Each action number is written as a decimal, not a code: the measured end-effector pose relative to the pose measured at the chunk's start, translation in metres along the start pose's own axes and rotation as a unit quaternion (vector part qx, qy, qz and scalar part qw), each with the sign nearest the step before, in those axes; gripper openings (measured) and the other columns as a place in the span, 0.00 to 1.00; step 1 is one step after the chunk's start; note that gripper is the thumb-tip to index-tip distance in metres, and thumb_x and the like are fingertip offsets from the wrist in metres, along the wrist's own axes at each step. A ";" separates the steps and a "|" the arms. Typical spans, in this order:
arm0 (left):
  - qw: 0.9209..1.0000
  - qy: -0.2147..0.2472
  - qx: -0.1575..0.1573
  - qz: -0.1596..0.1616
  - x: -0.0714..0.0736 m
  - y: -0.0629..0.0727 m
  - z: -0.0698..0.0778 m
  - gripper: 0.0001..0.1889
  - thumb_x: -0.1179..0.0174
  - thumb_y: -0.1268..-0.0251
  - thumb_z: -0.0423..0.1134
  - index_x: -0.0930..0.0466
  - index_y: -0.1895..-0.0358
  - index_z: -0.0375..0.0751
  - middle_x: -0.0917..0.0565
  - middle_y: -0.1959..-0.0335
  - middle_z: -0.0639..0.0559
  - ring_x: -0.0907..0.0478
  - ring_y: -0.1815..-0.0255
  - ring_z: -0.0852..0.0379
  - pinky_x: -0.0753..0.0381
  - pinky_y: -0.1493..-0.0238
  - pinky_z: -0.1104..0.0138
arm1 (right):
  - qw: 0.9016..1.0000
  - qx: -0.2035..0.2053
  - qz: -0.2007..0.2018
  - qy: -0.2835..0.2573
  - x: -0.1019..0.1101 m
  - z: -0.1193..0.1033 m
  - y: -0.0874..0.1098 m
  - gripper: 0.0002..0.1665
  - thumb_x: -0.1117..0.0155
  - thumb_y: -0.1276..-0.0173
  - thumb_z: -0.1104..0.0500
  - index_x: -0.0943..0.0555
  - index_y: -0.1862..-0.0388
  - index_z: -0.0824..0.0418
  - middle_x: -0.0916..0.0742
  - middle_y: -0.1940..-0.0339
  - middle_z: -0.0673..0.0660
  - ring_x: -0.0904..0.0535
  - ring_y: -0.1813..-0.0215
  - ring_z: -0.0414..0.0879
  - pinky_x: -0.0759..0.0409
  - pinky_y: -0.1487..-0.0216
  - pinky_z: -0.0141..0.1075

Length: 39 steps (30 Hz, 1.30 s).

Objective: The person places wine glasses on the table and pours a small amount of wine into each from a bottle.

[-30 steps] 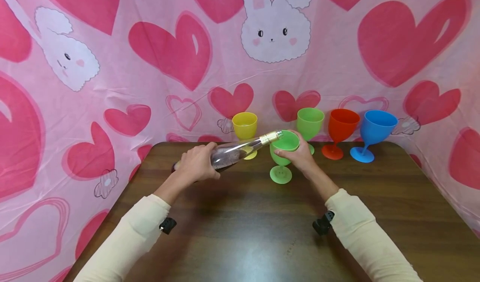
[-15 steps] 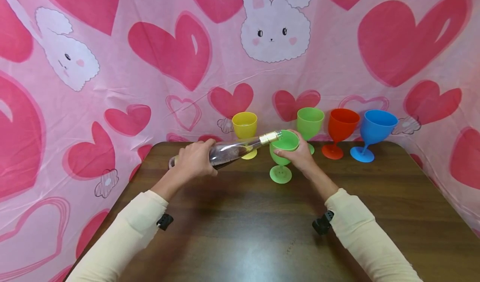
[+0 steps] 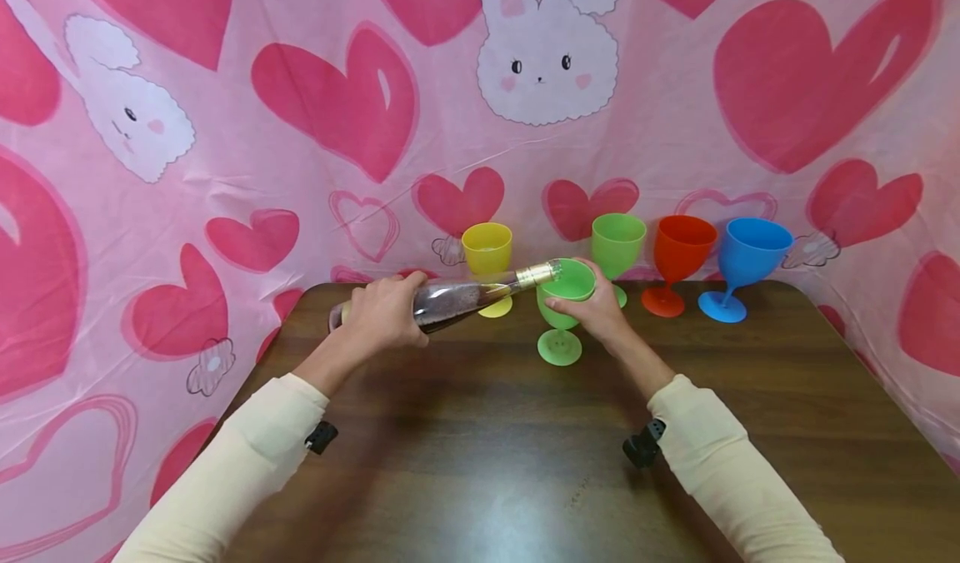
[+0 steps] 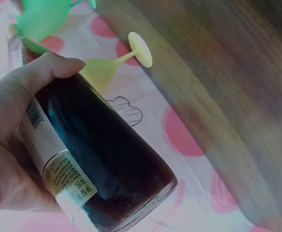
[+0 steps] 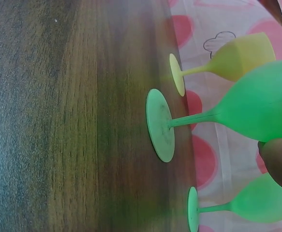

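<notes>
My left hand (image 3: 381,311) grips the body of a dark wine bottle (image 3: 453,298), thumb and fingers curled round it. The bottle lies nearly level, its gold-wrapped neck pointing right and its mouth at the rim of a green goblet (image 3: 551,309). Dark liquid shows through the glass, and a pale label (image 4: 66,174) is visible in the left wrist view. My right hand (image 3: 600,303) holds the goblet by its bowl, thumb in front. The goblet is upright, its foot (image 5: 160,125) at the tabletop. Liquid inside the bowl cannot be made out.
Behind the bottle stands a yellow goblet (image 3: 487,251). A second green goblet (image 3: 618,246), a red goblet (image 3: 681,251) and a blue goblet (image 3: 750,255) line the back of the brown wooden table (image 3: 465,446). A pink heart-print cloth (image 3: 315,130) hangs close behind.
My left hand and the bottle's base have shifted left and slightly up, bringing the bottle closer to level. The right hand and goblet have stayed about where they were.
</notes>
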<state>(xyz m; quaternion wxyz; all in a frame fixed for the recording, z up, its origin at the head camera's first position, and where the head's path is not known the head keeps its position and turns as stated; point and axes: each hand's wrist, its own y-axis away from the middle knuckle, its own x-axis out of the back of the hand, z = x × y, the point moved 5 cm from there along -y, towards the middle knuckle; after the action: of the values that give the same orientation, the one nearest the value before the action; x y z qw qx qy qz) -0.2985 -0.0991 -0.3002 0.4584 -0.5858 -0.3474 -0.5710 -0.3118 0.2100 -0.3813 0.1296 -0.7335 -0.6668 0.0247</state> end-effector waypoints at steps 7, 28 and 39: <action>1.000 -0.011 -0.002 -0.001 0.005 0.000 0.002 0.43 0.18 0.66 0.52 0.25 0.39 0.48 0.14 0.52 0.42 0.16 0.53 0.38 0.21 0.52 0.37 | 1.000 -0.002 -0.001 0.006 0.000 -0.001 0.000 0.48 0.26 0.44 0.68 0.37 0.25 0.65 0.24 0.34 0.69 0.27 0.39 0.51 0.28 0.44 0.23; 1.000 -0.024 -0.005 0.004 0.011 -0.005 0.001 0.43 0.18 0.68 0.53 0.24 0.41 0.49 0.14 0.48 0.41 0.16 0.50 0.35 0.22 0.52 0.35 | 1.000 -0.004 -0.002 0.006 0.000 -0.001 -0.001 0.49 0.26 0.45 0.69 0.37 0.25 0.66 0.24 0.33 0.68 0.28 0.37 0.50 0.30 0.39 0.27; 0.999 -0.032 -0.005 0.000 0.014 -0.005 0.002 0.43 0.18 0.67 0.52 0.24 0.40 0.48 0.15 0.48 0.40 0.16 0.49 0.35 0.21 0.53 0.35 | 1.000 0.000 -0.003 0.007 -0.001 0.000 -0.002 0.48 0.25 0.45 0.70 0.36 0.26 0.67 0.24 0.35 0.67 0.28 0.40 0.45 0.29 0.41 0.25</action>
<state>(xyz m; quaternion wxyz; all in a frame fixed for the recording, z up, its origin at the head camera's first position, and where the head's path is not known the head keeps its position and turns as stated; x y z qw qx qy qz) -0.3011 -0.0971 -0.2856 0.4446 -0.6061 -0.3592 -0.5531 -0.3140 0.2095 -0.3810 0.1344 -0.7314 -0.6683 0.0196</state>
